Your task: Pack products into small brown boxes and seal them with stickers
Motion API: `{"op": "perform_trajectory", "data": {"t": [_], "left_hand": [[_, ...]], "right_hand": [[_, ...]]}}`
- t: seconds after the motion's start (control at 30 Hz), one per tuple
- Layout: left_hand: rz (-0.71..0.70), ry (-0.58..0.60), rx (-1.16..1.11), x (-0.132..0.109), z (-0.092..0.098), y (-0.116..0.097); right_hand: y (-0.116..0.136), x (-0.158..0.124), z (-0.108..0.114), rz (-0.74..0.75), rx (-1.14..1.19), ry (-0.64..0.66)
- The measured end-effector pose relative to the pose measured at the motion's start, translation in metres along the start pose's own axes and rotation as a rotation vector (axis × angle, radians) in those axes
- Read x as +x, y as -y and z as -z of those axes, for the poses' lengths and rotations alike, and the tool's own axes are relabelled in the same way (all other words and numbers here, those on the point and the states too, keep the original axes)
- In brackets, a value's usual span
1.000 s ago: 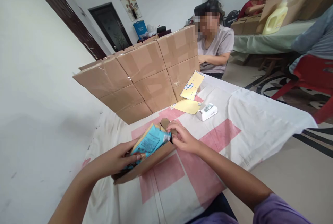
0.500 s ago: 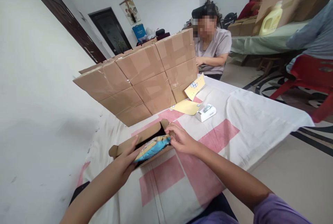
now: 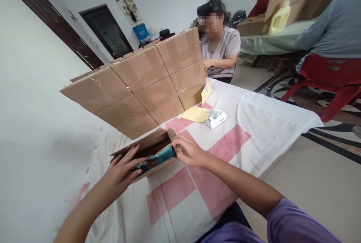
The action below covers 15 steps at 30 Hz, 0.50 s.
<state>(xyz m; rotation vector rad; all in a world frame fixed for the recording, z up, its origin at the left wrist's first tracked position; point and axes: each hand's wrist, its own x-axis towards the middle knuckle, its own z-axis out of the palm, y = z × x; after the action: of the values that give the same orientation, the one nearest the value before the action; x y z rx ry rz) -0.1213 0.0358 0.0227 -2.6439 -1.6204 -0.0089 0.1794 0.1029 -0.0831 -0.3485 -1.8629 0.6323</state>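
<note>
An opened cardboard box (image 3: 145,141) rests on the cloth in front of me, its lid standing up at the far side. Inside lies a shiny blue and yellow packet (image 3: 161,157), its left part hidden by my fingers. My left hand (image 3: 124,167) is open, fingers spread over the box's left end, with the fingertips at the packet and the lid. At the right end, my right hand (image 3: 189,151) has its fingers closed on the box's edge, near a small raised side flap (image 3: 171,134).
Stacked taped cartons (image 3: 149,81) form a wall behind the box. To the right are a yellow card (image 3: 196,114), a folded card (image 3: 207,91) and a small white device (image 3: 216,119). A person (image 3: 221,51) sits beyond. A red chair (image 3: 329,77) stands right.
The packet has gone down deeper into the box. My left hand has shifted left off the packet's end and spread its fingers. My right hand stays at the box's right end.
</note>
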Motion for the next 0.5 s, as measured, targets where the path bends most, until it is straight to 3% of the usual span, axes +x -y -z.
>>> {"op": "perform_trajectory", "data": {"t": [0.13, 0.23, 0.33, 0.4, 0.43, 0.5], "left_hand": [[0.034, -0.030, -0.008, -0.002, -0.008, -0.005], [0.050, -0.056, -0.014, 0.000, -0.014, 0.001], [0.048, -0.022, -0.015, 0.006, -0.015, 0.011], [0.058, 0.008, -0.018, 0.011, -0.015, 0.016], [0.065, 0.016, -0.020, 0.014, -0.014, 0.017], [0.083, 0.014, -0.025, 0.020, -0.014, 0.020]], "right_hand": [[0.001, -0.001, 0.003, 0.025, -0.050, -0.075], [-0.013, 0.017, 0.031, -0.090, -0.173, -0.196], [-0.054, 0.053, 0.094, -0.479, -0.456, -0.415], [-0.088, 0.078, 0.144, -0.788, -0.645, -0.485], [-0.105, 0.087, 0.167, -0.941, -0.682, -0.461], [-0.132, 0.099, 0.203, -1.037, -0.665, -0.201]]}}
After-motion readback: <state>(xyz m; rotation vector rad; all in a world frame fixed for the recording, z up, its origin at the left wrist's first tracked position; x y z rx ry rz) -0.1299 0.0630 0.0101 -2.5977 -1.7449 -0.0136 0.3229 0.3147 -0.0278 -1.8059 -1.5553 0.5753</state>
